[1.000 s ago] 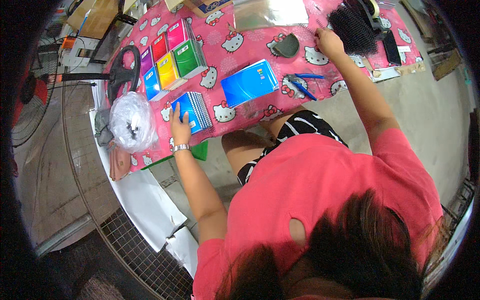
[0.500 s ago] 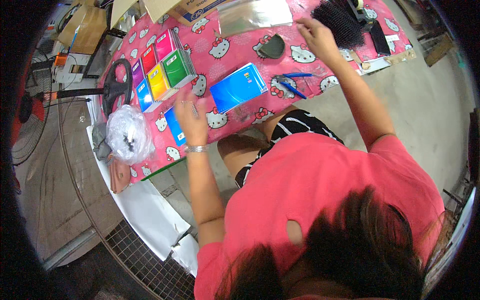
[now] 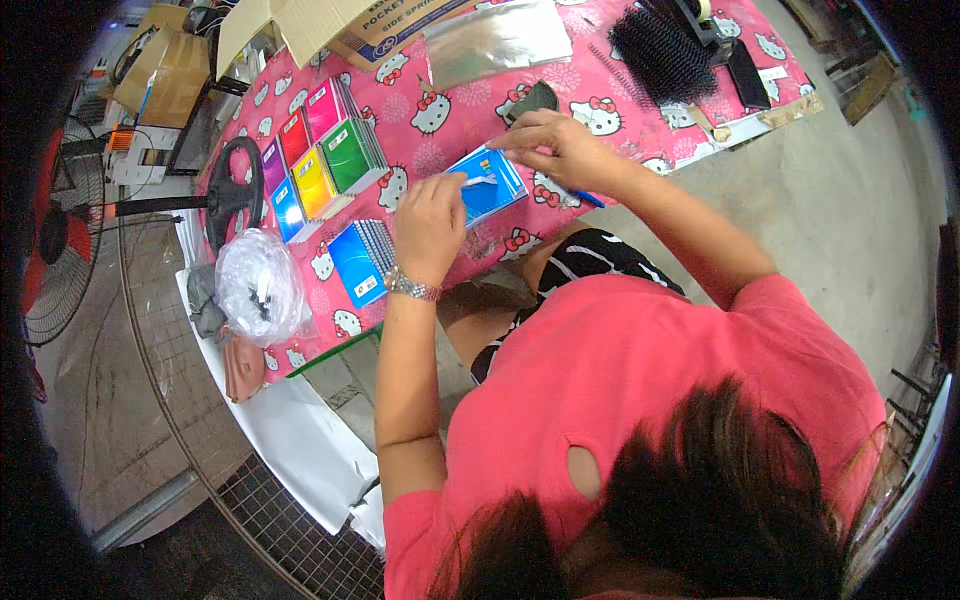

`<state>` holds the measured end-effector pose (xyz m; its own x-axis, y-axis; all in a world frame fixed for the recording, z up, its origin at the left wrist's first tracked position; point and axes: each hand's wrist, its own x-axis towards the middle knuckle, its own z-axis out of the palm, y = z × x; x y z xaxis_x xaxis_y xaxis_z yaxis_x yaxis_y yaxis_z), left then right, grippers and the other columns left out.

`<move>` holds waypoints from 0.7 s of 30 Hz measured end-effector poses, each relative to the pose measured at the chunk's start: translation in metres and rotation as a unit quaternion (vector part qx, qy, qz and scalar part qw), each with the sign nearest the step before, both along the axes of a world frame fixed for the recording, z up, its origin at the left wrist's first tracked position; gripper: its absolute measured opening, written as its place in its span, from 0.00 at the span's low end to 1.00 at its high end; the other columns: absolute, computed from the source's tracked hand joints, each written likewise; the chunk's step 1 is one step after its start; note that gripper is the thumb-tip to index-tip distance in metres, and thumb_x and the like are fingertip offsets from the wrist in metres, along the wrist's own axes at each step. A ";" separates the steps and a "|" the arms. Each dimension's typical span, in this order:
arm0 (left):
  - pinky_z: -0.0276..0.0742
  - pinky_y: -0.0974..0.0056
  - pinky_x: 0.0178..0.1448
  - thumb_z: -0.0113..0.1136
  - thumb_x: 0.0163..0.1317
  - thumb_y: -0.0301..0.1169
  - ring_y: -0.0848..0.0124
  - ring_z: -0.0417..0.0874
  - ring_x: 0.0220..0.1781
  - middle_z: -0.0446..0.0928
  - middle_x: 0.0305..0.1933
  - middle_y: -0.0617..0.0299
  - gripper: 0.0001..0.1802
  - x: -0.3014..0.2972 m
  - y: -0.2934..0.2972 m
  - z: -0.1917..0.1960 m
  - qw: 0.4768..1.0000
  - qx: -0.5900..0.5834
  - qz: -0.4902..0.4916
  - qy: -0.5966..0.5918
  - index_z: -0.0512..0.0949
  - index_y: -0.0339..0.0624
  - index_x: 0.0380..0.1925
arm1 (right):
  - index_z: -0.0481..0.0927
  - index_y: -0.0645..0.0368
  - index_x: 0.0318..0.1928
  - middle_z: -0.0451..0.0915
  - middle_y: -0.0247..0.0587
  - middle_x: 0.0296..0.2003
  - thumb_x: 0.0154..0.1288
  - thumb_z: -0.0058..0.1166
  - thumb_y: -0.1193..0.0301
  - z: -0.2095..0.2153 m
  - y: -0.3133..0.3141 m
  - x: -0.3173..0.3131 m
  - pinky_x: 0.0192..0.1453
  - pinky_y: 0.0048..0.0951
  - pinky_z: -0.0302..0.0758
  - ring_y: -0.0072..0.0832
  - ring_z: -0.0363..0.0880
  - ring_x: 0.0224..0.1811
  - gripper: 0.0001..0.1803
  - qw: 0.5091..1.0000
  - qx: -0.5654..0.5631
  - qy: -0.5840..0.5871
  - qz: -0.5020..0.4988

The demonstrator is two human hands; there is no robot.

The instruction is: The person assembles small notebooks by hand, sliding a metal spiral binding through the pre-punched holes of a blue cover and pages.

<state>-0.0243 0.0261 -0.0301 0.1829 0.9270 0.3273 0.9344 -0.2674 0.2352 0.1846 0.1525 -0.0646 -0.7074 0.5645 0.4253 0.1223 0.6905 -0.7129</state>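
Both my hands have come together over the blue rectangular packet [image 3: 487, 185] on the pink cloth — left hand [image 3: 430, 225] pinching a thin white strip [image 3: 478, 181], right hand [image 3: 553, 150] fingers curled, steadying its edge.

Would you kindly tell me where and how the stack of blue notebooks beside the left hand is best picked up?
Grip the blue stack across its long edges, thumb on one and fingers on the other, coming from above. It lies flat on the pink cloth, with the left hand close on one side and open cloth on the other.
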 end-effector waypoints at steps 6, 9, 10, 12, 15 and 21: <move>0.65 0.52 0.55 0.55 0.62 0.33 0.57 0.76 0.47 0.78 0.42 0.56 0.11 0.007 0.010 -0.014 0.997 0.037 0.058 0.024 0.76 0.42 0.42 | 0.84 0.51 0.46 0.77 0.41 0.38 0.58 0.59 0.71 -0.002 -0.005 -0.014 0.50 0.39 0.71 0.40 0.75 0.44 0.14 0.998 0.057 -0.013 -0.038; 0.64 0.52 0.56 0.55 0.63 0.35 0.56 0.75 0.48 0.78 0.42 0.56 0.11 0.006 0.012 -0.016 0.997 0.032 0.062 0.012 0.76 0.42 0.43 | 0.84 0.50 0.45 0.77 0.40 0.37 0.55 0.60 0.73 -0.001 -0.005 -0.017 0.53 0.39 0.69 0.40 0.75 0.45 0.14 0.998 0.031 0.009 -0.049; 0.64 0.53 0.56 0.55 0.63 0.35 0.56 0.75 0.48 0.78 0.42 0.56 0.11 0.005 0.012 -0.018 0.998 0.035 0.059 0.010 0.76 0.42 0.43 | 0.83 0.50 0.44 0.77 0.40 0.37 0.54 0.61 0.74 0.003 -0.009 -0.017 0.54 0.40 0.68 0.39 0.74 0.46 0.14 0.998 0.037 0.001 -0.052; 0.64 0.53 0.54 0.55 0.63 0.35 0.57 0.75 0.46 0.78 0.40 0.57 0.11 0.004 0.012 -0.018 0.997 0.048 0.054 0.014 0.76 0.43 0.42 | 0.83 0.51 0.43 0.77 0.39 0.37 0.53 0.61 0.75 0.005 -0.012 -0.018 0.55 0.40 0.67 0.39 0.74 0.46 0.14 0.998 0.042 -0.005 -0.055; 0.64 0.53 0.54 0.55 0.63 0.36 0.59 0.75 0.44 0.77 0.38 0.58 0.11 0.004 0.012 -0.018 0.997 0.058 0.048 0.016 0.75 0.43 0.41 | 0.82 0.52 0.41 0.77 0.38 0.38 0.52 0.61 0.77 0.002 -0.010 -0.017 0.55 0.40 0.67 0.38 0.75 0.46 0.14 0.999 0.026 0.009 -0.045; 0.64 0.53 0.55 0.55 0.63 0.35 0.57 0.75 0.47 0.78 0.43 0.57 0.11 0.005 0.011 -0.015 0.998 0.032 0.058 0.002 0.76 0.43 0.43 | 0.80 0.55 0.44 0.78 0.39 0.40 0.55 0.61 0.76 0.004 -0.010 -0.016 0.52 0.40 0.70 0.40 0.77 0.46 0.14 0.996 0.040 0.064 0.040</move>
